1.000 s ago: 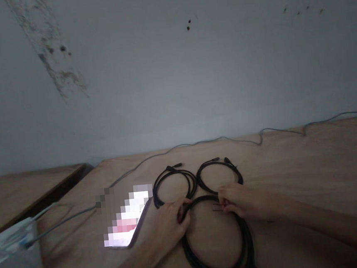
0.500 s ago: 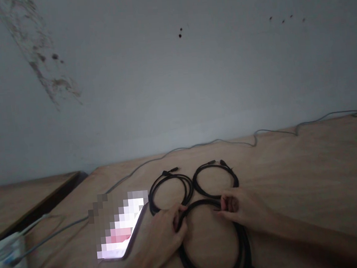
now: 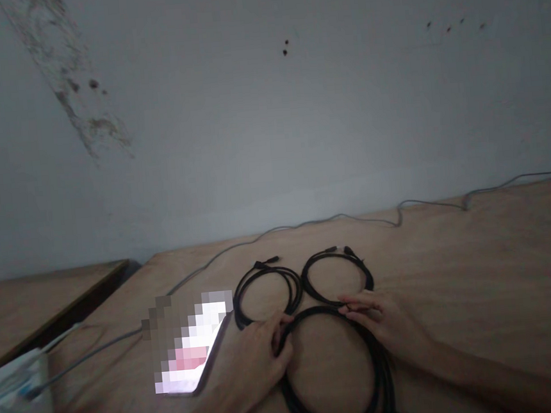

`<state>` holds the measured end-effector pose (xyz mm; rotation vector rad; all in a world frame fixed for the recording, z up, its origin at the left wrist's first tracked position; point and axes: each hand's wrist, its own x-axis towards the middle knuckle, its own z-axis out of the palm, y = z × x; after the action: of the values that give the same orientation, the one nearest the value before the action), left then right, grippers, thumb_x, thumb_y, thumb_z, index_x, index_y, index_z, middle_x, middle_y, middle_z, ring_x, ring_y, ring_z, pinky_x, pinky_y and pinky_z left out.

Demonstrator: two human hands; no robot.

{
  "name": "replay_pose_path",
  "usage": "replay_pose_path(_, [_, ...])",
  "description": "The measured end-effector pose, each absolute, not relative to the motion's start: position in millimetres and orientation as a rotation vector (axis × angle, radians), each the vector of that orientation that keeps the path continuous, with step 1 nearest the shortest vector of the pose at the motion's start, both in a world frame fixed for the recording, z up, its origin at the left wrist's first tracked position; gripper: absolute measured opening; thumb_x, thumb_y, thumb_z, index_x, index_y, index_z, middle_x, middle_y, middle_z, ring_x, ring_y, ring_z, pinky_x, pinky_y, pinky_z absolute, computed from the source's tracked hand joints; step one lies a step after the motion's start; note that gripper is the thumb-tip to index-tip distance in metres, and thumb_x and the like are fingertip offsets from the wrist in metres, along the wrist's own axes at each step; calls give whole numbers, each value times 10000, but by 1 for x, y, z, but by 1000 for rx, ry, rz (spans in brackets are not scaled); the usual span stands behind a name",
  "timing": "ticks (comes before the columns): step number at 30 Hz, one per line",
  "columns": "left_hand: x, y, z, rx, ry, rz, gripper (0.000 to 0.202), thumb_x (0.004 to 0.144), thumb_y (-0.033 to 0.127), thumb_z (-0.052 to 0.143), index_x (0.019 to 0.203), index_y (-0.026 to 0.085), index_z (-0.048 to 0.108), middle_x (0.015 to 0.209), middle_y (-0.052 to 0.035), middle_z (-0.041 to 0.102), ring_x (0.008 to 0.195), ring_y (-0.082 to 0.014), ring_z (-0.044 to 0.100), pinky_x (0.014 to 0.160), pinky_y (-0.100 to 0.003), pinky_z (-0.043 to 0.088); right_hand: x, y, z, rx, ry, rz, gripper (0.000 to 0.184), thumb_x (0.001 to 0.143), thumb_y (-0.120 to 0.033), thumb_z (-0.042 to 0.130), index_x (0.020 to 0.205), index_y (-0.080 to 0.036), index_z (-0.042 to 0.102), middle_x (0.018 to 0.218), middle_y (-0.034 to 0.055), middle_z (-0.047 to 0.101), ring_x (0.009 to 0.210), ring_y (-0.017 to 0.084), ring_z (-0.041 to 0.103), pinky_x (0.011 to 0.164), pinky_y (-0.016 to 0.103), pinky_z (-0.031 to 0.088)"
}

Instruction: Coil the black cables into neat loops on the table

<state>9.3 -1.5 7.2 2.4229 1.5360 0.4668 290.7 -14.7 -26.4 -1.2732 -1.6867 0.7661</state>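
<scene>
Three coiled black cables lie on a wooden table (image 3: pixel 478 266). The large coil (image 3: pixel 382 377) is nearest me. My left hand (image 3: pixel 264 355) grips its upper left side, fingers curled round the strands. My right hand (image 3: pixel 386 322) rests on its upper right side with the fingers stretched along the cable. Two smaller coils lie just beyond: one on the left (image 3: pixel 266 291) and one on the right (image 3: pixel 337 275), both untouched.
A lit phone (image 3: pixel 194 352) lies left of my left hand. A thin grey cable (image 3: pixel 334 217) runs along the table's back edge by the wall. A white box-like object (image 3: pixel 13 403) sits at the far left. A second table (image 3: pixel 37 298) stands left.
My right hand has opened from a pinch on the large coil's top to fingers laid flat along it. My left hand kept its grip.
</scene>
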Motion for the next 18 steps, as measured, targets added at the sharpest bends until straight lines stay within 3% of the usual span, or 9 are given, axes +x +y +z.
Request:
replay_pose_path(3, [10, -2, 8, 2415, 1541, 465, 296, 934, 349, 516, 1149, 238, 685, 744, 3, 650, 696, -195, 606, 650, -304, 380, 292, -18, -20, -1256, -1725, 741, 253, 960, -428, 618, 1086, -293, 791, 1135, 46, 765, 1057, 263, 700, 945, 397, 541])
replay_pose_path(7, [10, -2, 8, 2403, 1532, 474, 300, 913, 331, 533, 1155, 240, 686, 730, 4, 640, 691, -199, 606, 654, -308, 383, 294, -20, -9, -1160, -1738, 915, 295, 987, -451, 562, 979, -274, 798, 994, 31, 783, 950, 257, 716, 811, 357, 564])
replay_pose_path(13, [9, -2, 7, 2412, 1537, 499, 300, 922, 339, 536, 1170, 258, 685, 730, 11, 633, 690, -196, 604, 656, -307, 376, 300, -15, -6, -1127, -1791, 842, 276, 949, -436, 620, 1037, -251, 806, 1097, 79, 768, 1055, 283, 688, 954, 423, 533])
replay_pose_path(18, [8, -2, 7, 2421, 1499, 487, 298, 937, 335, 522, 1183, 257, 673, 742, 11, 641, 715, -196, 612, 659, -301, 381, 301, -10, -14, -1118, -1695, 968, 303, 916, -489, 665, 963, -222, 801, 1050, 95, 779, 1005, 283, 716, 901, 407, 567])
